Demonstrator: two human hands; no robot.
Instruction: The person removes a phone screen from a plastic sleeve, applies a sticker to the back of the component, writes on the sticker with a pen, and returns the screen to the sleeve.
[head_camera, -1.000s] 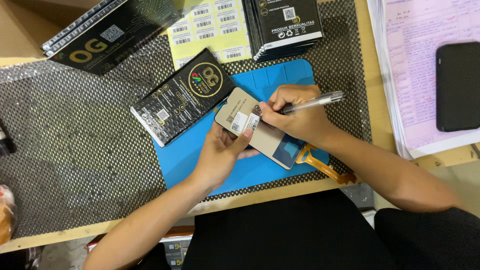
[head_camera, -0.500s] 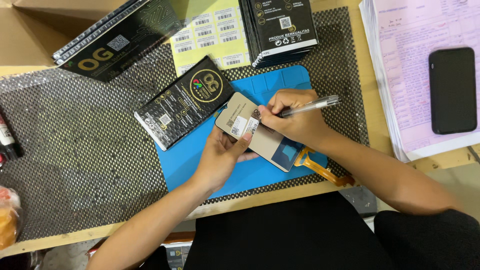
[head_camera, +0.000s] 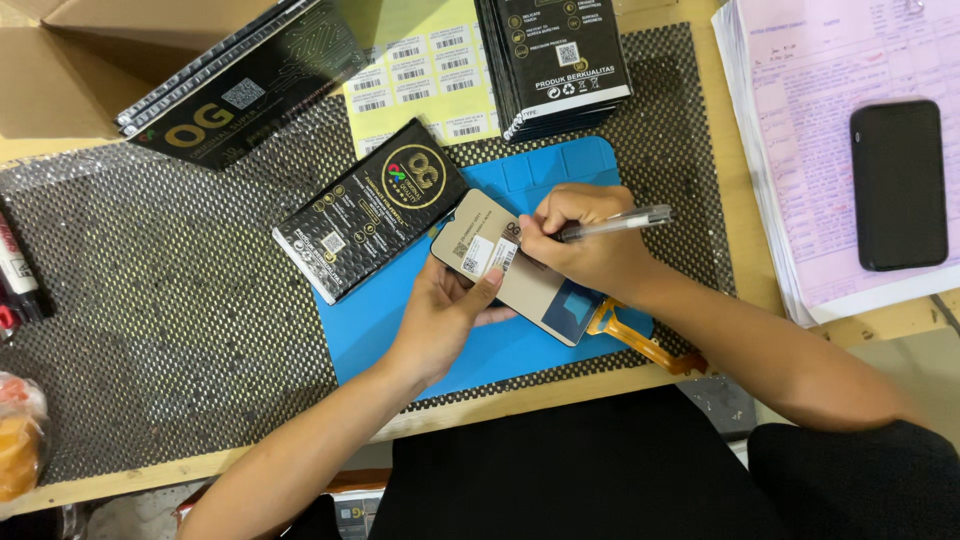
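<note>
Head view: I'm steadying the panel (head_camera: 520, 280) with my left hand (head_camera: 445, 315) clamped on its near edge, over the blue mat (head_camera: 400, 330). My right hand (head_camera: 580, 240), closed around the pen (head_camera: 615, 225), is writing at its label (head_camera: 480, 255). Next I'm judging small, steady strokes are needed.

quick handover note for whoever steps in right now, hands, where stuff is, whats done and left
Left hand: steadies the tan screen panel from below, thumb on its edge by the small barcode stickers.
Right hand: grip shut on a clear pen, tip down on the panel by the stickers.
The panel lies tilted over the blue mat, its orange flex cable trailing toward the table edge. A black flat box lies beside it, a stack of the same boxes and a yellow label sheet behind.
Done: stickers are on the panel.
Left: marking looks unfinished; panel not boxed.
</note>
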